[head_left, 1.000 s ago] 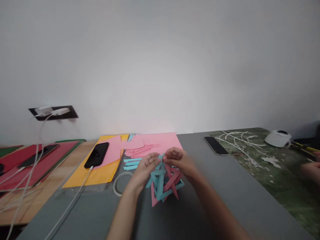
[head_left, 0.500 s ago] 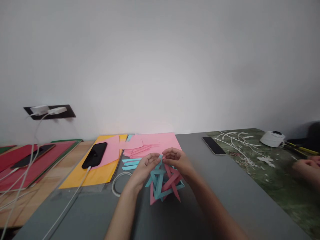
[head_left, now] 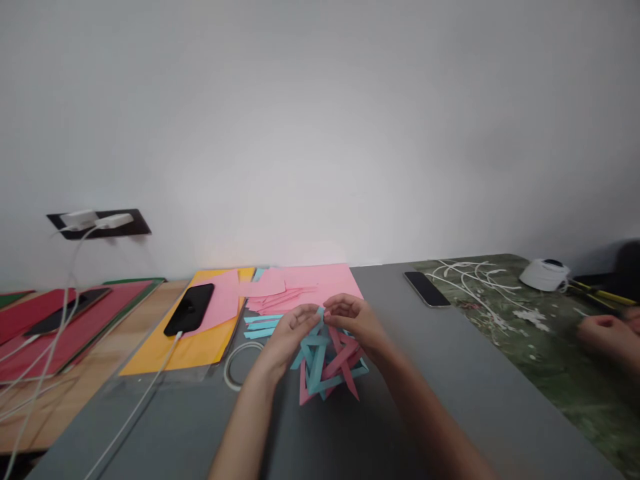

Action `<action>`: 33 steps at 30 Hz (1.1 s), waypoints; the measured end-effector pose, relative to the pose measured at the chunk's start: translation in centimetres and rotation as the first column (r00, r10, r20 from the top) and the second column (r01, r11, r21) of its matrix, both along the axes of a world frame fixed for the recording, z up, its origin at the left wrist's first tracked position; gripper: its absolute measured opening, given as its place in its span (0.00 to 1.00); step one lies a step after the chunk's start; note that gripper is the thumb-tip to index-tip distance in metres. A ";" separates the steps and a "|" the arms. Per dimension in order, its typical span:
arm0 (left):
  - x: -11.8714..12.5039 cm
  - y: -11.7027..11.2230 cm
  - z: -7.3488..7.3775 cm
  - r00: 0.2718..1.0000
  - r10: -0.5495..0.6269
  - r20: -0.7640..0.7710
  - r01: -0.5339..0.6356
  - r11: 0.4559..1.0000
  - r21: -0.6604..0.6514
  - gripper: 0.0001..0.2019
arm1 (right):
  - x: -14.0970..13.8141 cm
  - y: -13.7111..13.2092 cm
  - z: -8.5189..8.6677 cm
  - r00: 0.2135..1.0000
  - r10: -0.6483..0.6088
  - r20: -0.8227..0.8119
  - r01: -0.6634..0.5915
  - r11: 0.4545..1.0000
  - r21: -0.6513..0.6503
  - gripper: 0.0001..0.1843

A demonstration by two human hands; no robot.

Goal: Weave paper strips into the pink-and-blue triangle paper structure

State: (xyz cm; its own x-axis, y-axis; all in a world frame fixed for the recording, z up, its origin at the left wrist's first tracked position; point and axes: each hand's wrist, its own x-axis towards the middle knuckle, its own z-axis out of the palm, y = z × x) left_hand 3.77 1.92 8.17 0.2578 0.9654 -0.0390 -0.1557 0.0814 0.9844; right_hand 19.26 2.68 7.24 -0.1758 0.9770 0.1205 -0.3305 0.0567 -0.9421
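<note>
A woven model of folded pink and light-blue paper strips (head_left: 323,373) rests on the grey table in front of me. My left hand (head_left: 293,333) is at its upper left, thumb and fingers pinched on an upright blue strip. From the right, my right hand (head_left: 355,323) closes its fingertips on the top of the same strip, close beside the left fingertips. The exact grip of the right fingers is partly hidden. Both hands stand over the model's top, and its pink and blue triangles show below them.
Blue strips (head_left: 263,325) and pink strips (head_left: 283,300) lie behind, by a pink sheet (head_left: 330,277). A tape roll (head_left: 233,367) is left of my arm. A charging phone (head_left: 190,310) sits on yellow paper (head_left: 150,353); another phone (head_left: 427,289) lies right. Another person's hand (head_left: 610,337) works at far right.
My two hands and the paper model stay almost in place, fingertips still together at the top. At far right, the other person's hand has shifted slightly left.
</note>
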 end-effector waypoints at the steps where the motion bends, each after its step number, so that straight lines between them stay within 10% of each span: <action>1: 0.0 0.0 0.1 1.000 0.004 -0.005 -0.004 1.000 0.002 0.16 | 0.0 0.0 0.0 1.000 -0.003 0.002 0.003 1.000 0.004 0.14; 33: 0.1 -0.2 0.4 0.999 0.011 -0.044 -0.011 1.000 0.011 0.17 | 0.2 -0.5 0.4 1.000 -0.023 0.019 0.024 0.999 -0.042 0.16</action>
